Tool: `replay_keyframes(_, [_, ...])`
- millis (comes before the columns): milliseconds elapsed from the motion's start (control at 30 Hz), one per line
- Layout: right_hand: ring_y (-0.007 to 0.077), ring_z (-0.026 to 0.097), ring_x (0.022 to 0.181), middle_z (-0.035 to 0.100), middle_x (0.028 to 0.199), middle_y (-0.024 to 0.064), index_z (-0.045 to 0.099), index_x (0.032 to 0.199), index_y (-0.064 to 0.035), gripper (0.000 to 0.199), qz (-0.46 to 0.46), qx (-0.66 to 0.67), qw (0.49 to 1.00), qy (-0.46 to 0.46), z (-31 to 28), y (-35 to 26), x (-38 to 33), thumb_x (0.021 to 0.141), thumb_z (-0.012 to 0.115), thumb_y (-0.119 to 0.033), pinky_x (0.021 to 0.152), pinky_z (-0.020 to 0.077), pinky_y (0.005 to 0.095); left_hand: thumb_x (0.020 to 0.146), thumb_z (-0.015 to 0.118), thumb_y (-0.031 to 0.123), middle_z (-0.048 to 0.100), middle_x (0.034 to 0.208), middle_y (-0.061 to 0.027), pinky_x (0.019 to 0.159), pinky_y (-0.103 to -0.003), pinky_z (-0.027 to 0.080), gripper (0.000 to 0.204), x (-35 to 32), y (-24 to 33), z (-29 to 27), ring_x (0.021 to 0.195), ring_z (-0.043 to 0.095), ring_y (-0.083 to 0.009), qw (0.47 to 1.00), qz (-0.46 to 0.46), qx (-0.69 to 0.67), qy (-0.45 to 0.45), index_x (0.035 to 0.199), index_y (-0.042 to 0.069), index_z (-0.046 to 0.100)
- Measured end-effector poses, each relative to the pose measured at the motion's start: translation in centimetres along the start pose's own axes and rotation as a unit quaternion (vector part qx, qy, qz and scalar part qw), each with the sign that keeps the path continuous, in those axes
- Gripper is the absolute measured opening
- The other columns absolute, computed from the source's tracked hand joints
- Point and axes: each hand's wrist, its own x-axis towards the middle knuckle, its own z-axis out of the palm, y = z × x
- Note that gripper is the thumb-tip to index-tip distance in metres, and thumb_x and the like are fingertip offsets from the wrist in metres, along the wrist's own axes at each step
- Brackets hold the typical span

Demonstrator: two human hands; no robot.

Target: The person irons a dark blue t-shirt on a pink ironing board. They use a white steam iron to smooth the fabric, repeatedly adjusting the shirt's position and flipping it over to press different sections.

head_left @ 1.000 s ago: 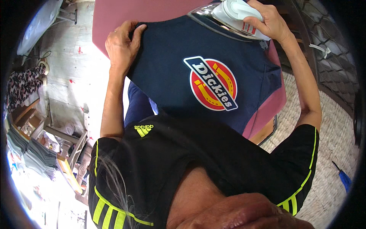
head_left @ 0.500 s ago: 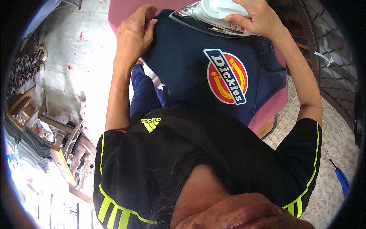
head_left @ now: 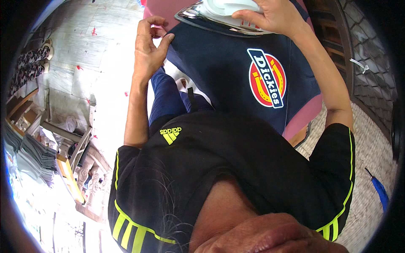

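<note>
My right hand [head_left: 274,19] is closed around the white handle of a clothes iron [head_left: 211,21]. The iron's shiny metal body rests flat on a navy blue garment [head_left: 228,76], its pointed tip toward my left hand and just past the cloth's edge. A round red, yellow and white printed emblem [head_left: 267,79] shows on the fabric, nearer to me. Beneath the garment lies a pink-covered ironing board [head_left: 162,9]. My left hand [head_left: 148,48] is at the garment's left edge, fingers parted from the thumb, whose tip is by the cloth. The iron's top is cut off by the frame.
A dark lattice gate [head_left: 365,55] stands on the right, with a blue umbrella [head_left: 379,192] on the textured floor near it. Wooden furniture [head_left: 69,168] and a pile of grey things [head_left: 31,154] are at the left. Another person's patterned trouser legs [head_left: 31,65] show farther off.
The iron and my right hand have shifted slightly left over the cloth. My left hand's fingers have spread from the thumb, and the emblem sits farther right in view.
</note>
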Motion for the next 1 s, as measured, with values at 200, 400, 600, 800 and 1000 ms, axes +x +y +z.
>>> replay_keyframes(200, [0.0413, 0.069, 0.070, 0.066, 0.072, 0.0216, 0.062, 0.091, -0.0072, 0.039, 0.031, -0.002, 0.999, 0.041, 2.1, -2.5, 2.8, 0.085, 0.075, -0.043, 0.065, 0.0539, 0.0491, 0.094, 0.067, -0.006, 0.059, 0.115, -0.0101, 0.087, -0.027, 0.055, 0.038, -0.7, -3.5, -0.9, 0.100, 0.062, -0.0130, 0.990, -0.037, -0.130, -0.026, 0.127, 0.000, 0.049])
replay_keyframes(400, [0.0450, 0.068, 0.073, 0.068, 0.076, 0.0249, 0.062, 0.092, -0.0049, 0.045, 0.122, 0.013, 0.992, 0.040, 1.7, -4.7, 3.7, 0.089, 0.070, -0.049, 0.068, 0.0541, 0.0514, 0.094, 0.074, 0.011, 0.065, 0.113, -0.0095, 0.083, -0.029, 0.051, 0.035, 0.5, -3.4, -2.2, 0.095, 0.061, -0.0136, 0.998, -0.043, 0.014, 0.035, 0.121, 0.001, 0.055])
replay_keyframes(600, [0.0464, 0.068, 0.073, 0.067, 0.079, 0.0283, 0.063, 0.095, -0.0028, 0.041, 0.333, 0.086, 0.937, 0.062, -1.7, -9.9, -3.3, 0.094, 0.066, -0.043, 0.066, 0.0533, 0.0532, 0.096, 0.074, 0.018, 0.070, 0.101, -0.0075, 0.073, -0.031, 0.051, 0.021, 4.9, 1.9, -3.4, 0.088, 0.063, -0.0141, 0.991, 0.059, 0.073, -0.098, 0.108, 0.003, 0.066])
replay_keyframes(800, [0.0293, 0.063, 0.070, 0.067, 0.082, 0.0167, 0.066, 0.112, -0.0030, 0.038, 0.602, 0.003, 0.783, 0.157, -3.2, -22.4, -14.8, 0.098, 0.067, -0.039, 0.067, 0.0500, 0.0378, 0.097, 0.070, 0.029, 0.068, 0.091, -0.0170, 0.073, -0.039, 0.054, 0.031, 9.1, 3.9, 1.4, 0.079, 0.068, -0.0288, 0.930, 0.216, 0.170, -0.244, 0.107, 0.000, 0.072])
replay_keyframes(1000, [0.0232, 0.061, 0.069, 0.065, 0.079, 0.0193, 0.064, 0.104, -0.0016, 0.037, 0.758, 0.082, 0.612, 0.210, 1.0, -32.1, -14.4, 0.098, 0.068, -0.038, 0.066, 0.0487, 0.0378, 0.094, 0.071, 0.037, 0.069, 0.090, -0.0161, 0.073, -0.042, 0.053, 0.036, 12.4, 4.2, 3.3, 0.079, 0.069, -0.0322, 0.906, 0.265, 0.228, -0.239, 0.101, 0.002, 0.072])
